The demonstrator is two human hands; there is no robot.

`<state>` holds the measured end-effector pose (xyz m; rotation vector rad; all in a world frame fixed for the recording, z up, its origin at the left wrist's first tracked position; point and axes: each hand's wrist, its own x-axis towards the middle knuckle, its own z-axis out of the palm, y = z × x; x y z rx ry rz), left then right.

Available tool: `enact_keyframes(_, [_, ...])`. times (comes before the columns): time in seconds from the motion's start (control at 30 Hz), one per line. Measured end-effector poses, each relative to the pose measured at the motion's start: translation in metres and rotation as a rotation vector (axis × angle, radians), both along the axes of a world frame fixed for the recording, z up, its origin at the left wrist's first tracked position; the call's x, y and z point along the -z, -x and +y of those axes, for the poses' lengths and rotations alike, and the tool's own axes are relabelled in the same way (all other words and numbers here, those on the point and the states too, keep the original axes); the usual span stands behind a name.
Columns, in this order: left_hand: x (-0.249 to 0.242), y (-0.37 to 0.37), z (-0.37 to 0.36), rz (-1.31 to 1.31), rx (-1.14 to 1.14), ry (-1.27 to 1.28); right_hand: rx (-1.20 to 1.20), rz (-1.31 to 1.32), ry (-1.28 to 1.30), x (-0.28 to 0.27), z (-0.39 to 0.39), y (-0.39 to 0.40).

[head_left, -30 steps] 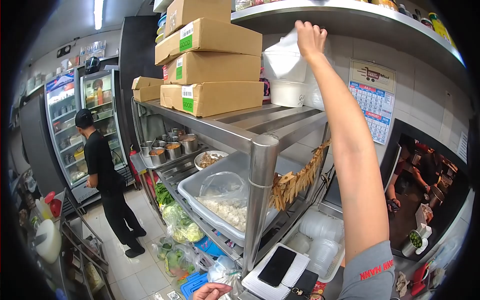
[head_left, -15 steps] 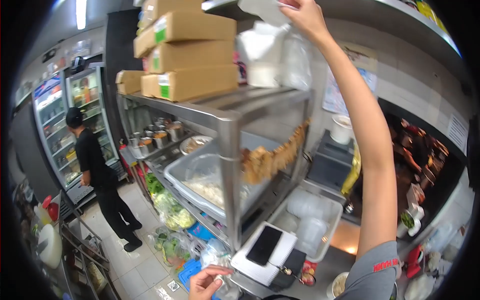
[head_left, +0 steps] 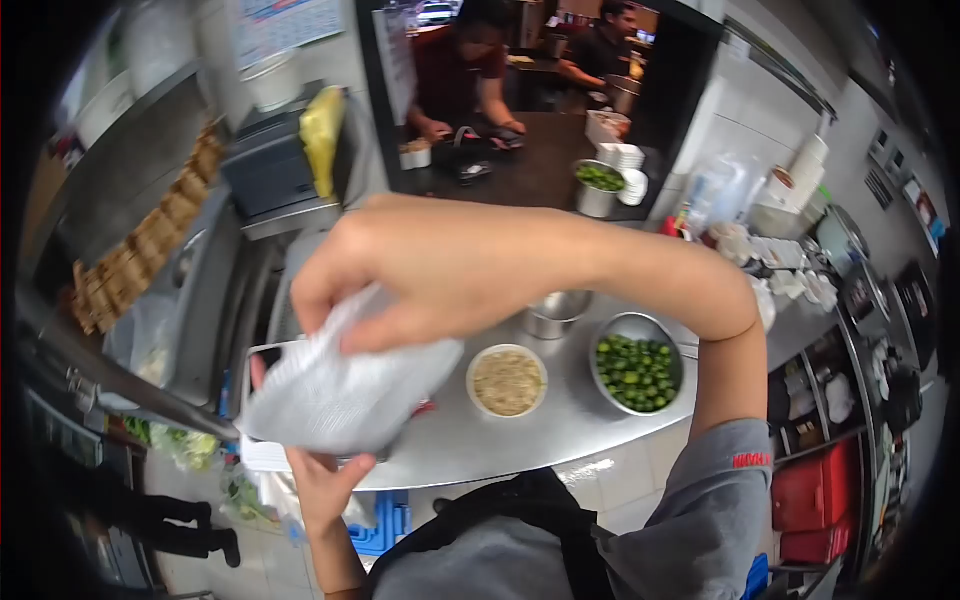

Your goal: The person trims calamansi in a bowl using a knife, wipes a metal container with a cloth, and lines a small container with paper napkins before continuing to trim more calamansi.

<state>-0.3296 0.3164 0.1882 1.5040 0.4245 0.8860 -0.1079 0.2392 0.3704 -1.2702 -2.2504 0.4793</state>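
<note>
My right hand (head_left: 400, 270) reaches across the counter, its fingers closed on a thin white sheet (head_left: 350, 385) that looks like a bag and is blurred by motion. Below it is my left hand (head_left: 325, 485), thumb stretched out and a fingertip showing past the sheet's left side; the sheet hides the rest of its fingers. Right of the sheet stands a white tub (head_left: 507, 381) of pale shredded food. A metal bowl (head_left: 638, 405) of cut green pieces sits farther right. Partly behind my forearm is another metal container (head_left: 556, 318).
Behind the counter (head_left: 450, 450), two people work beyond a serving opening. A pot of greens (head_left: 598, 185) stands on its ledge. A dark box-shaped machine (head_left: 275, 165) with a yellow packet (head_left: 322, 140) is at back left. Metal shelving with a grey tub (head_left: 185, 330) lines the left.
My view has swung right, from the shelving to the counter. My right hand has come down from the high shelf with the white sheet. My left hand is now under the sheet.
</note>
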Motion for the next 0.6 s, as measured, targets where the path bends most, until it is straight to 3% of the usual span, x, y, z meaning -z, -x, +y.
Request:
enact_keyframes(0.07, [0.010,-0.043,-0.015,0.053,0.118,0.038,0.058,0.089,-0.114,0.030,-0.023,-0.047])
enact_keyframes(0.17, [0.003,-0.126,-0.050,-0.074,0.235,0.231,0.381,0.227,0.027,0.059,-0.083,-0.105])
enact_keyframes(0.23, [0.023,-0.175,-0.049,0.005,0.250,0.200,0.484,0.209,-0.005,0.098,-0.110,-0.154])
enact_keyframes(0.3, [0.055,-0.230,-0.038,0.050,0.293,-0.036,0.500,0.089,-0.110,0.146,-0.132,-0.200])
enact_keyframes(0.37, [0.098,-0.288,-0.023,0.101,0.225,-0.429,0.607,0.010,-0.307,0.197,-0.139,-0.236])
enact_keyframes(0.5, [0.134,-0.366,-0.035,0.407,0.134,-0.873,0.828,-0.056,0.067,0.290,-0.127,-0.290])
enact_keyframes(0.6, [0.186,-0.413,-0.038,0.774,0.058,-1.233,0.943,-0.212,0.063,0.342,-0.114,-0.299])
